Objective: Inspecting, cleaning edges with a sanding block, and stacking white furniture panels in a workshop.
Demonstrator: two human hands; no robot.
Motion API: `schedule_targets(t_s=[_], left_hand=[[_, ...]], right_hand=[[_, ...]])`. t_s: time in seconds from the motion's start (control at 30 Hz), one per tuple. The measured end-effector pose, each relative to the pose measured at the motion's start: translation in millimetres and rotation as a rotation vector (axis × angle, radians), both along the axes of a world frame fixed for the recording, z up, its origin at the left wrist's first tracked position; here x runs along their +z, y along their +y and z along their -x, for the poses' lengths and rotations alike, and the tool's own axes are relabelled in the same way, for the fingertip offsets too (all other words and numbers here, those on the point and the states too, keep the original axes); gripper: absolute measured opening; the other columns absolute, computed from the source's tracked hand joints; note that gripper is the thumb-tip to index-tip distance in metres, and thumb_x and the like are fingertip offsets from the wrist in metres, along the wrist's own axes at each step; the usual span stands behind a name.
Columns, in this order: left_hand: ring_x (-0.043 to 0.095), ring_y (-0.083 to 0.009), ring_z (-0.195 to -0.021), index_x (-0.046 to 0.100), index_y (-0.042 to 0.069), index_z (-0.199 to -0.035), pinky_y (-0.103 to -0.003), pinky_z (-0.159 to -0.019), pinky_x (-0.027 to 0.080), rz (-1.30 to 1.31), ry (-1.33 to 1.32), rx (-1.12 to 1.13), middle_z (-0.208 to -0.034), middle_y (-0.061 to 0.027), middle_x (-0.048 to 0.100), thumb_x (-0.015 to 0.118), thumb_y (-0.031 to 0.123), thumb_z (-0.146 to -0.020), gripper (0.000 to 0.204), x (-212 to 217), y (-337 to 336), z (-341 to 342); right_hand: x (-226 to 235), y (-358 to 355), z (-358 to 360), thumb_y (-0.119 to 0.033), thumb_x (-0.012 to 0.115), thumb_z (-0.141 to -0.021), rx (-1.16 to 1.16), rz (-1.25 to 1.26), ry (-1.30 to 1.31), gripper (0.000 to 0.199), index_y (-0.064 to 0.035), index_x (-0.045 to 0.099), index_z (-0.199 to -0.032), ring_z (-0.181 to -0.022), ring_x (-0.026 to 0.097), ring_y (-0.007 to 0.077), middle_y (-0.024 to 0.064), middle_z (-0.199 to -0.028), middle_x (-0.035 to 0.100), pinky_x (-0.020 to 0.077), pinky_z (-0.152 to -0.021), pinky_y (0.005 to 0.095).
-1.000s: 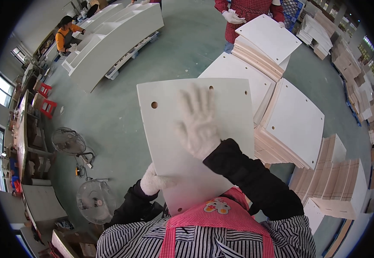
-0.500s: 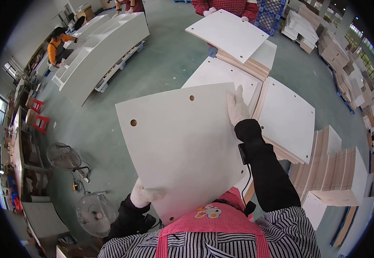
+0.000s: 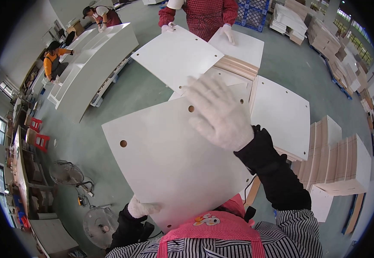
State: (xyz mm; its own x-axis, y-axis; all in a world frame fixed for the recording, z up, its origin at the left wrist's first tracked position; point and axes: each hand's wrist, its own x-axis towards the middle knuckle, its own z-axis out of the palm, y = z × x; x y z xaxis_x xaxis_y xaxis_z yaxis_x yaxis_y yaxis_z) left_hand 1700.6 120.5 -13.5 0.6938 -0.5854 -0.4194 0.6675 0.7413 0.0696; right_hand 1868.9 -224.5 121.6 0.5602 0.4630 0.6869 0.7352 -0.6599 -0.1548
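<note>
A white board with round holes near its edges (image 3: 165, 163) is tilted up before my chest. My gloved left hand (image 3: 142, 208) grips its lower left edge, the thumb lying on the face and the other fingers hidden behind. My gloved right hand (image 3: 221, 114) is over the upper right of the board, fingers spread and slightly blurred; whether the palm touches the face I cannot tell. Just beyond, a co-worker's gloved hand (image 3: 168, 27) holds another white board with holes (image 3: 176, 53). That person's other hand (image 3: 228, 33) rests on a white board on a stack (image 3: 249, 49).
More white boards (image 3: 281, 112) are stacked right of centre, and a block of stacked panels (image 3: 339, 163) stands further right. Two floor fans (image 3: 100, 225) are at the lower left. Two people work by a long white cabinet (image 3: 96, 60) at the far left.
My right hand has left the board's right edge and moved left over its face. My board has shifted slightly left. The co-worker's board has moved left and nearer, with one hand off it.
</note>
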Motion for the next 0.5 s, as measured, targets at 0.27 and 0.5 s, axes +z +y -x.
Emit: schedule_targets(t_s=[0.27, 0.5], left_hand=[[0.059, -0.0307, -0.119, 0.046, 0.002, -0.144, -0.044, -0.089, 0.053, -0.634, -0.551, -0.175, -0.138, -0.0137, 0.056, 0.079, 0.012, -0.082, 0.071, 7, 3, 7], [0.063, -0.0357, -0.11, 0.043, 0.001, -0.145, -0.044, -0.08, 0.055, -0.783, -0.663, -0.354, -0.137, -0.0189, 0.055, 0.059, 0.024, -0.099, 0.054, 6, 20, -5]], right_hand=[[-38, -91, -4, -0.027, 0.054, -0.097, -0.401, 0.031, 0.15, 0.049, -0.0013, 0.053, -0.139, -0.134, 0.047, 0.0372, 0.0167, -0.145, 0.052, 0.0352, -0.115, 0.0469], [-127, -171, 55, -0.029, 0.052, -0.104, -0.269, -0.863, 1.134, 0.042, 0.0029, 0.057, -0.131, -0.109, 0.064, 0.0292, 0.019, -0.12, 0.066, 0.0487, -0.096, 0.039]])
